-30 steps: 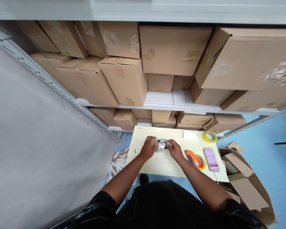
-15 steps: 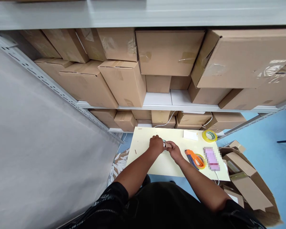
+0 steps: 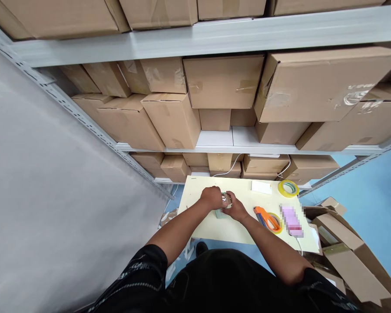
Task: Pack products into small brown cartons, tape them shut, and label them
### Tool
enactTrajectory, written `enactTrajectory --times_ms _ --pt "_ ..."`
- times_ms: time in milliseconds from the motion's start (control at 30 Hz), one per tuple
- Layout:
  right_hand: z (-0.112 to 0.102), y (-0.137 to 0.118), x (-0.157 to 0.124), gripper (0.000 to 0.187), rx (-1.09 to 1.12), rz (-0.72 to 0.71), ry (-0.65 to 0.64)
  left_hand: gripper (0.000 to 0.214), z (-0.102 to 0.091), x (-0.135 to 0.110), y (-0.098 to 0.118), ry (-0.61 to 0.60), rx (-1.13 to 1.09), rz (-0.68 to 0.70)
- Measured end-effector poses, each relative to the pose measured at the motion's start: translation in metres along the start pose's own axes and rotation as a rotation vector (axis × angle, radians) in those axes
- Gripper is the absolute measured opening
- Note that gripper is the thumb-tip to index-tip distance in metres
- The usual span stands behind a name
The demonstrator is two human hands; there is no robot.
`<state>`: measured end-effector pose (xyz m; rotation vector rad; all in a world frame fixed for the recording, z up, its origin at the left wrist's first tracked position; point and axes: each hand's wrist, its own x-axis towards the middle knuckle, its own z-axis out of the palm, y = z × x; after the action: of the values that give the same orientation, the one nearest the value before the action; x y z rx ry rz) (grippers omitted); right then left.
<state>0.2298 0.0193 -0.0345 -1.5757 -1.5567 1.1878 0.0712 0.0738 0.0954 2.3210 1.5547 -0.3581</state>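
Observation:
At the middle of the pale yellow table, my two hands meet over a small box with pale green sides and a brown part showing at its top. My right hand grips the box from the right, fingers curled round its edge. My left hand is closed at the upper left of the box. By its fingertips shows a small whitish, rounded thing; what the left fingers hold is mostly hidden.
Right of my hands lie an orange tape dispenser, a roll of yellow tape, a white box and a blurred pink phone-like thing. Shelves of cartons rise behind. Opened cardboard fills the floor at right.
The small box's pale green side has come into view below my hands, and my right hand has shifted round it. The camera view has tilted up slightly, showing the upper shelf.

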Motion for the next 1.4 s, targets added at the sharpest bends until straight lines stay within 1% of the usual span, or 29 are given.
enactTrajectory --times_ms 100,167,300,433,500,567,633,667,700,767,833,867,900,933,1000,1067,1100,1133,1167,1200,1300,1367,1400 --pt "-0.001 0.000 0.004 0.092 -0.053 -0.049 -0.015 0.059 -0.016 -0.009 0.000 0.060 -0.013 0.036" --pt "-0.002 0.002 0.006 0.087 -0.060 -0.067 0.003 0.058 -0.030 -0.018 -0.002 0.142 -0.055 0.042" --pt "-0.005 0.005 0.011 0.086 0.007 -0.034 0.064 0.041 -0.066 -0.042 -0.014 0.307 -0.216 0.071" --pt "-0.009 0.005 0.014 0.082 0.038 -0.007 0.049 0.030 -0.097 -0.063 -0.032 0.415 -0.398 0.108" --pt "-0.010 0.005 0.016 0.085 0.043 0.002 0.046 0.026 -0.107 -0.068 -0.039 0.472 -0.465 0.137" --pt "-0.014 0.005 0.015 0.097 0.041 -0.001 0.034 0.021 -0.111 -0.071 -0.046 0.524 -0.514 0.169" --pt "-0.019 0.003 0.010 0.104 0.041 -0.010 0.029 0.018 -0.109 -0.072 -0.052 0.555 -0.564 0.187" --pt "-0.023 0.002 0.007 0.102 0.049 -0.013 0.043 0.018 -0.107 -0.071 -0.055 0.555 -0.598 0.199" --pt "-0.027 0.000 0.002 0.096 0.066 -0.019 0.075 0.020 -0.103 -0.070 -0.058 0.546 -0.639 0.217" --pt "-0.037 -0.010 -0.010 0.074 0.135 -0.035 0.188 0.025 -0.094 -0.066 -0.064 0.522 -0.750 0.258" --pt "-0.046 -0.026 -0.022 0.051 0.259 -0.035 0.291 0.031 -0.084 -0.059 -0.068 0.513 -0.898 0.287" --pt "-0.049 -0.037 -0.026 0.044 0.341 -0.020 0.303 0.035 -0.080 -0.055 -0.069 0.513 -0.981 0.297" --pt "-0.052 -0.049 -0.030 0.043 0.432 0.000 0.264 0.039 -0.076 -0.051 -0.068 0.509 -1.061 0.305" --pt "-0.055 -0.061 -0.033 0.046 0.526 0.010 0.178 0.043 -0.074 -0.046 -0.065 0.497 -1.132 0.316" --pt "-0.058 -0.084 -0.037 0.057 0.700 0.011 -0.077 0.048 -0.072 -0.038 -0.057 0.464 -1.233 0.341" --pt "-0.062 -0.102 -0.040 0.066 0.822 0.024 -0.321 0.052 -0.073 -0.032 -0.043 0.443 -1.290 0.347" --pt "-0.064 -0.108 -0.041 0.068 0.861 0.033 -0.395 0.055 -0.074 -0.031 -0.035 0.441 -1.313 0.338" --pt "-0.066 -0.112 -0.043 0.068 0.889 0.038 -0.425 0.059 -0.073 -0.030 -0.027 0.448 -1.336 0.321" --pt "-0.069 -0.114 -0.044 0.068 0.905 0.035 -0.416 0.064 -0.070 -0.030 -0.019 0.465 -1.360 0.299" --pt "-0.071 -0.115 -0.045 0.067 0.908 0.024 -0.375 0.068 -0.066 -0.031 -0.011 0.486 -1.386 0.278" --pt "-0.074 -0.113 -0.046 0.063 0.842 -0.046 -0.165 0.088 -0.042 -0.039 0.014 0.512 -1.466 0.258" --pt "-0.071 -0.109 -0.047 0.062 0.757 -0.110 -0.016 0.101 -0.023 -0.046 0.031 0.474 -1.492 0.254" --pt "-0.069 -0.107 -0.048 0.063 0.708 -0.134 0.047 0.101 -0.014 -0.049 0.039 0.465 -1.489 0.247"
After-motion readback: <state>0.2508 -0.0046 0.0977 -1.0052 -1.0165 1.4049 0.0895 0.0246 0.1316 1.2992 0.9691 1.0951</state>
